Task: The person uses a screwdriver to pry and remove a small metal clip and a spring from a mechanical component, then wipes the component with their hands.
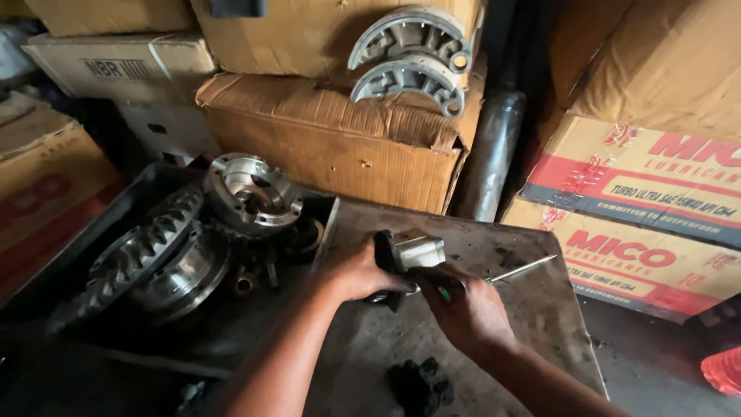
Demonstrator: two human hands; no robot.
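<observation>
A dark rag (418, 384) lies nearest on the grimy desk (540, 309). Above it, the left hand (356, 270) is closed around a dark-ended metal part (409, 253), holding it just over the desk's middle. The part's shiny cylinder end points right and slightly away, so its long axis runs roughly left to right. The right hand (463, 305) grips a screwdriver (509, 272) by its green handle; the shaft points right and away, off from the part. The work looks midway: the part is in hand, but the tool is not on it. Further left, a tray (324, 224) holds a ring gear (143, 251) and a flanged housing (251, 193). Beyond, two brake shoes (413, 62) rest on cardboard boxes (332, 147).
</observation>
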